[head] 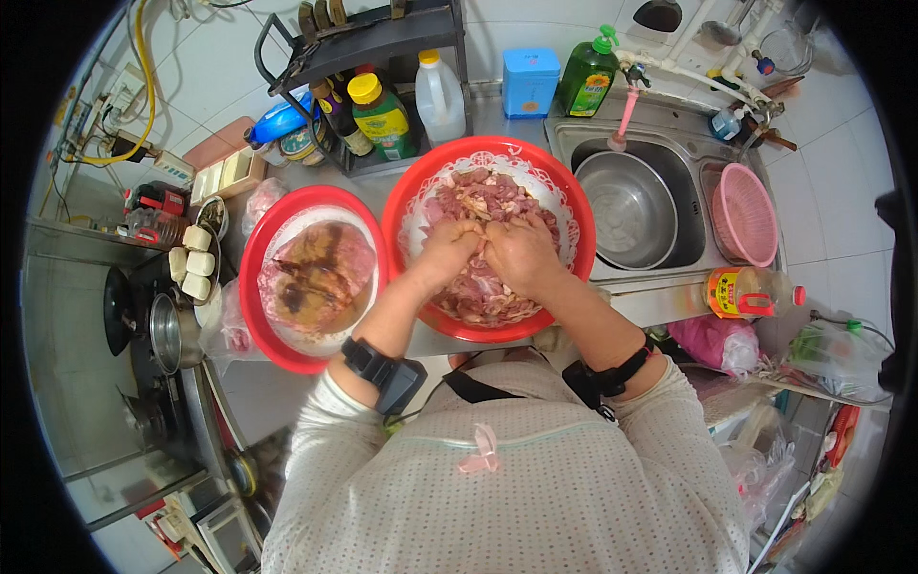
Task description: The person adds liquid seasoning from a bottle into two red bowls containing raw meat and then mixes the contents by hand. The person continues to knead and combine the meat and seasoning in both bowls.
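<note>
Both bare hands are over a large red basin (490, 332) with a white patterned inside, heaped with raw meat pieces (488, 190). My left hand (453, 247) and my right hand (521, 252) meet near the middle of the meat, fingers curled, with meat between them; the fingertips are partly hidden. Touching this basin on the left is a smaller red basin (254, 316), which contains pinkish ground meat (351, 251) with brown liquid or seasoning on top.
A steel sink (687, 172) at the right holds a metal bowl (626, 208); a pink basket (746, 215) stands beside it. An oil bottle (753, 292) lies on the right counter. Behind are a black rack (373, 43), a white jug (439, 100), a blue tin (531, 82) and a green pump bottle (589, 75).
</note>
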A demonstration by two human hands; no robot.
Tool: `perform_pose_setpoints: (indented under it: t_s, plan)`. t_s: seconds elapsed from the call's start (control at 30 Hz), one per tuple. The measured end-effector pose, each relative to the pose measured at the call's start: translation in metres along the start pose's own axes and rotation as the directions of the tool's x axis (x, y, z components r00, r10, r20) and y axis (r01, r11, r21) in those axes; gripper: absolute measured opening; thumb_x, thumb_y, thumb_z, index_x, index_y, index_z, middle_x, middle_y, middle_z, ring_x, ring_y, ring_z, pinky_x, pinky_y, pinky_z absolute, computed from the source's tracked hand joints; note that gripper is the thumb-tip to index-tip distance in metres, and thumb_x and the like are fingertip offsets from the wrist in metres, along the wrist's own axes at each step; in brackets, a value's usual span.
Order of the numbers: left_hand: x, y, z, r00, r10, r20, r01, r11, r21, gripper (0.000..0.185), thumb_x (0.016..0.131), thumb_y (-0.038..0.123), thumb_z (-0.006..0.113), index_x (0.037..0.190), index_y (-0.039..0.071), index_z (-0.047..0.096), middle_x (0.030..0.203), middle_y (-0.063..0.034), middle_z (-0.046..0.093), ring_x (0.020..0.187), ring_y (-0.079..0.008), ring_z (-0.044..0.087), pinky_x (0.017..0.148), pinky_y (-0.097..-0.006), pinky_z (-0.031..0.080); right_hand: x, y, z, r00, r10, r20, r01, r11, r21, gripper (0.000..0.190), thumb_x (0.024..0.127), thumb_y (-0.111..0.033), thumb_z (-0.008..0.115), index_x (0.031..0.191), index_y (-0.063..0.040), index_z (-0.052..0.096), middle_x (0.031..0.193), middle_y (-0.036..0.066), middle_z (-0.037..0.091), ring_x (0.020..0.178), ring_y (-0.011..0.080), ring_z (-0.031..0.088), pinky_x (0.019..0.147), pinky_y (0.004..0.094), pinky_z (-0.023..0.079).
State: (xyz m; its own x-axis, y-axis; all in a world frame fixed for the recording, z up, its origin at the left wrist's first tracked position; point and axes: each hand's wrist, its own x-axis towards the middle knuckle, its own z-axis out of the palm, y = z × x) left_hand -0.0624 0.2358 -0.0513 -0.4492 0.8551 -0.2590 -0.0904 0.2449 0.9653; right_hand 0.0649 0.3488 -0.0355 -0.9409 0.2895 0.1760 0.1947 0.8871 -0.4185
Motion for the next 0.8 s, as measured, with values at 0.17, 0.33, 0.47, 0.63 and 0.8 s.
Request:
perform_pose_setpoints:
  t_s: [0.17,0.33,0.47,0.63,0.8]
  plan:
    - [-0.003,-0.013,0.009,0.981,-0.190,-0.036,0.151,0.870,-0.469,0.017,0.090,0.010,0.045,0.082,0.007,0.059,0.068,0.0020,0.052,0.059,-0.0084,0.045,0.052,-0.0212,0.035,0.007,-0.009,0.001,0.973,0.208,0.096,-0.221,0.962,0.161,0.023,0.088,-0.024,0.051,0.087,-0.002,0.057,0.075,0.020,0.064,0.073,0.0404,0.062,0.068,0.0505,0.048]
    - [-0.004,-0.008,0.020,0.975,-0.187,-0.123,0.083,0.813,-0.576,0.017,0.091,0.010,0.044,0.081,0.008,0.058,0.068,0.0016,0.051,0.059,-0.0074,0.045,0.052,-0.0216,0.035,0.011,-0.001,0.016,0.951,0.309,0.008,-0.291,0.884,0.366,0.028,0.088,-0.026,0.050,0.080,0.000,0.058,0.075,0.022,0.063,0.074,0.0419,0.061,0.066,0.0501,0.047]
    - [-0.010,0.003,0.040,0.996,-0.038,-0.081,0.014,0.962,-0.272,0.021,0.089,0.008,0.041,0.071,0.010,0.052,0.060,0.0036,0.044,0.051,-0.0069,0.037,0.047,-0.0229,0.030,0.022,0.028,0.035,0.905,0.424,0.034,-0.355,0.708,0.611,0.027,0.084,-0.022,0.049,0.075,0.001,0.061,0.081,0.024,0.063,0.077,0.0391,0.062,0.070,0.0459,0.047]
    - [-0.004,0.006,0.041,0.988,-0.022,-0.150,-0.017,0.968,-0.251,0.023,0.089,0.006,0.041,0.069,0.009,0.051,0.061,0.0040,0.042,0.052,-0.0055,0.034,0.046,-0.0222,0.026,0.040,0.043,0.060,0.813,0.550,0.190,-0.437,0.362,0.823,0.027,0.077,-0.021,0.050,0.068,0.002,0.061,0.070,0.017,0.058,0.069,0.0255,0.059,0.067,0.0382,0.045]
    - [-0.004,-0.004,0.040,0.990,0.082,-0.119,-0.104,0.975,-0.196,0.023,0.089,0.005,0.039,0.068,0.009,0.050,0.062,0.0044,0.043,0.052,-0.0045,0.034,0.047,-0.0219,0.026,0.041,0.034,0.067,0.712,0.595,0.373,-0.329,-0.185,0.926,0.032,0.091,-0.022,0.051,0.064,-0.007,0.054,0.062,0.004,0.050,0.060,0.0168,0.048,0.056,0.0348,0.040]
